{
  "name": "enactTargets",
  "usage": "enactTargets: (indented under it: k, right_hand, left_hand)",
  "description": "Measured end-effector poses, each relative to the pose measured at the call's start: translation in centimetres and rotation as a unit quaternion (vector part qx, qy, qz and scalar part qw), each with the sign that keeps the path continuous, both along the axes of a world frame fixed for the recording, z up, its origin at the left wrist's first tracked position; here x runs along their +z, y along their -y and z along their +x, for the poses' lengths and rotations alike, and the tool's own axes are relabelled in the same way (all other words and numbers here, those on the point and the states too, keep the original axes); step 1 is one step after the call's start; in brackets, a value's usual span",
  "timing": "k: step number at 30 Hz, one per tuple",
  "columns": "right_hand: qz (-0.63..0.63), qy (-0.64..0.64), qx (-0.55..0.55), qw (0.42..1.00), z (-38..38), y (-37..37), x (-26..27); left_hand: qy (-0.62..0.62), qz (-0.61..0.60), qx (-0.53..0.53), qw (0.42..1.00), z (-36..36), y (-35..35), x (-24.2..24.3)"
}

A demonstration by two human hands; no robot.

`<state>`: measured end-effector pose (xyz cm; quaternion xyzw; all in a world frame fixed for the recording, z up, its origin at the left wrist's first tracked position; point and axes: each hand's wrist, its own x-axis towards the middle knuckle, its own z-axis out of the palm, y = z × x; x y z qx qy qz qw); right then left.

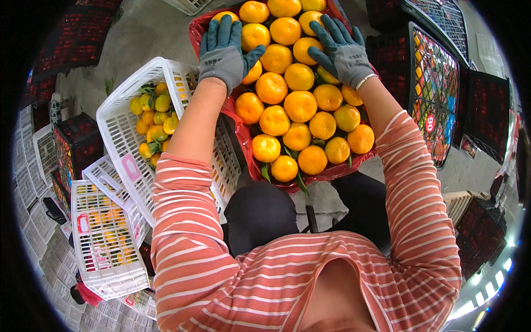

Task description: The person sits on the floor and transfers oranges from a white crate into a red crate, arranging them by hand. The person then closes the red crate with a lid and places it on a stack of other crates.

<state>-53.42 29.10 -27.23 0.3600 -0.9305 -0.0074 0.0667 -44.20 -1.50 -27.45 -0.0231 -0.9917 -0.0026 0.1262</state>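
Observation:
A crate lined with red plastic film (pixel 242 143) stands before me, packed with orange mandarins (pixel 300 106), a few green leaves showing among them. My left hand (pixel 226 54), in a grey and dark-green coated work glove, lies flat over fruit at the crate's far left side. Its thumb points inward across the mandarins. On the far right side, my right hand (pixel 342 52) rests in a matching glove with its fingers spread on the fruit. Neither hand grasps a mandarin. The palms hide the fruit beneath them.
At my left leans a white plastic basket (pixel 124 89) with smaller, greenish-yellow mandarins (pixel 155 118), some with leaves. Another white basket (pixel 112 278) holds fruit behind it. Dark crates (pixel 435 95) with netted tops stand at the right. My knee (pixel 261 211) is just below the lined crate.

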Motion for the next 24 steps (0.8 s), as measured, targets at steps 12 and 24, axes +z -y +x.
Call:
enactTargets:
  k: [12,24]
  right_hand:
    - [-0.321,0.157,-0.105,0.928,1.3,-7.2,3.2]
    - [-0.273,0.169,-0.090,0.943,6.2,-7.1,1.0]
  left_hand:
    - [-0.049,0.291,0.040,0.955,-1.3,6.8,4.1]
    - [0.209,0.221,0.070,0.950,-7.8,5.6,3.6]
